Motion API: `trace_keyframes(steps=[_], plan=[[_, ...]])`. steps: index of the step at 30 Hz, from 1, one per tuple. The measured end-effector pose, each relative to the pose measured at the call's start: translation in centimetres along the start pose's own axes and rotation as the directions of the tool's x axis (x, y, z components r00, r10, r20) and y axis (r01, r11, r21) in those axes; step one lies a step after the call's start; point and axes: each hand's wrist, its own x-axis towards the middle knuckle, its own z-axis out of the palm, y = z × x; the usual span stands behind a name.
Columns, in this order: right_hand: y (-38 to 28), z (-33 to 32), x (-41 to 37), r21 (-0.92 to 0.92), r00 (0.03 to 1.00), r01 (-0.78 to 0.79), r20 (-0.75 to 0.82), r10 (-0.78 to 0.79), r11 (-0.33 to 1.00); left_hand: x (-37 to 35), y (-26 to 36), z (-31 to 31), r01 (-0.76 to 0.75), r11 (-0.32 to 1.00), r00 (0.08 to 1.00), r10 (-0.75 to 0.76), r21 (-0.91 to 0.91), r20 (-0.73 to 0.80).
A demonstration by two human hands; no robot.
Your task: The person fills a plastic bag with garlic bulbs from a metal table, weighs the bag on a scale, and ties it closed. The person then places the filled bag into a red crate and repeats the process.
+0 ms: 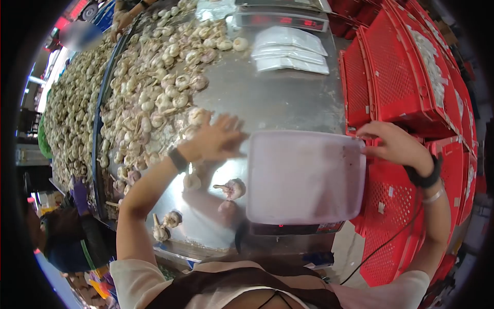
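bright glare on metal, soft arm shadows, motion-blurred fingers (226, 135), curved dark fisheye edges

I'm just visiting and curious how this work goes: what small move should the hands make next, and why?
Probably the left hand should reach to the nearby garlic pile and take some bulbs. It looks open and empty beside the heap, while the white tray shows no garlic and the right hand is at its right edge.
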Motion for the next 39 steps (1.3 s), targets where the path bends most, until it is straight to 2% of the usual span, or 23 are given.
trace_keyframes(steps=[1, 2, 5, 6, 7, 8, 9, 11, 12, 13, 14, 15, 16, 18, 21, 22, 24, 26, 27, 30, 32, 37, 39], plan=[[1.1, 0.4, 1.7, -0.044, 0.999, 0.011, 0.033, -0.010, 0.999, -0.4, 1.0, 0.3, 0.017, 0.998, 0.995, -0.011, -0.055, 0.096], [2.2, 0.8, 3.4, -0.087, 0.998, 0.022, 0.065, -0.017, 0.996, -1.5, 0.1, 2.4, 0.030, 0.999, 0.998, -0.029, -0.020, 0.064], [5.2, 1.7, 8.6, -0.115, 0.999, 0.041, 0.023, -0.039, 0.992, -4.8, -3.1, 3.6, 0.307, 0.951, 0.950, -0.308, -0.029, -0.043], [6.4, 1.8, 10.6, -0.145, 0.999, 0.034, -0.012, -0.036, 0.989, -5.6, -3.3, 1.8, 0.457, 0.887, 0.889, -0.456, -0.063, 0.033], [7.7, 2.0, 12.6, -0.171, 0.998, 0.025, -0.047, -0.034, 0.985, -6.5, -4.0, 2.1, 0.533, 0.838, 0.841, -0.540, 0.115, 0.042], [9.5, 2.5, 14.7, -0.226, 0.978, 0.105, -0.155, -0.143, 0.968, -7.4, -3.4, 0.3, 0.584, 0.802, 0.810, -0.586, 0.121, -0.022], [11.3, 2.9, 16.8, -0.287, 0.932, 0.177, -0.259, -0.255, 0.941, -8.2, -5.0, 1.1, 0.601, 0.799, 0.798, -0.600, 0.010, -0.058], [14.3, 3.3, 21.1, -0.317, 0.910, 0.126, -0.341, -0.237, 0.940, -8.8, -7.1, 1.6, 0.617, 0.780, 0.776, -0.625, -0.102, -0.087], [14.6, 3.5, 22.9, -0.339, 0.881, 0.068, -0.421, -0.216, 0.938, -8.2, -6.9, 1.3, 0.519, 0.839, 0.808, -0.544, -0.162, -0.226], [12.7, 2.7, 23.9, -0.258, 0.951, -0.186, -0.290, 0.108, 0.948, -7.6, -6.3, 0.9, 0.412, 0.889, 0.809, -0.458, -0.200, -0.367], [12.6, 2.8, 24.8, -0.264, 0.956, -0.159, -0.280, 0.082, 0.951, -6.7, -4.4, 0.2, 0.297, 0.953, 0.903, -0.262, 0.054, -0.340], [13.0, 2.9, 25.1, -0.285, 0.968, -0.144, -0.241, 0.075, 0.948, -5.7, -1.7, 1.5, 0.151, 0.966, 0.947, -0.202, -0.208, -0.249], [13.1, 3.2, 25.5, -0.307, 0.978, -0.127, -0.199, 0.067, 0.943, -5.3, 1.3, 3.1, 0.016, 0.883, 0.976, -0.117, -0.468, -0.186], [11.5, 3.7, 24.7, -0.393, 0.989, -0.110, -0.134, 0.061, 0.913, -6.4, 5.8, 4.1, -0.036, 0.917, 0.985, -0.034, -0.398, -0.168], [10.8, 5.4, 24.6, -0.488, 0.967, -0.167, -0.249, 0.047, 0.856, -7.7, 9.0, 8.0, -0.125, 0.916, 0.985, 0.068, -0.381, -0.160], [10.8, 6.0, 24.9, -0.527, 0.939, -0.245, -0.338, 0.063, 0.814, -8.1, 8.7, 8.5, -0.108, 0.916, 0.986, 0.049, -0.386, -0.160], [12.2, 6.7, 26.2, -0.598, 0.929, -0.201, -0.367, -0.042, 0.776, -9.2, 6.6, 8.8, 0.047, 0.974, 0.981, -0.087, -0.223, -0.173], [13.2, 6.9, 27.5, -0.674, 0.942, -0.164, -0.325, -0.090, 0.721, -11.4, 4.0, 6.4, 0.352, 0.891, 0.926, -0.376, -0.285, -0.034], [12.4, 6.9, 27.2, -0.675, 0.942, -0.155, -0.320, -0.097, 0.721, -12.2, 2.3, 6.3, 0.448, 0.851, 0.873, -0.483, -0.275, -0.073], [8.3, 6.8, 25.8, -0.554, 0.953, -0.091, -0.290, -0.089, 0.827, -15.3, -0.4, 6.2, 0.648, 0.739, 0.697, -0.673, -0.187, -0.247], [8.0, 6.6, 24.2, -0.312, 0.982, 0.004, -0.180, -0.063, 0.950, -16.4, 0.4, 4.6, 0.624, 0.738, 0.686, -0.675, -0.258, -0.273], [9.8, 4.6, 20.6, -0.187, 0.917, -0.137, -0.395, 0.053, 0.973, -17.7, 2.5, 5.8, 0.552, 0.725, 0.670, -0.680, -0.412, -0.298], [11.9, 3.4, 19.7, -0.065, 0.877, -0.045, -0.480, 0.008, 0.997, -17.7, 2.8, 5.0, 0.563, 0.747, 0.654, -0.664, -0.353, -0.362]])
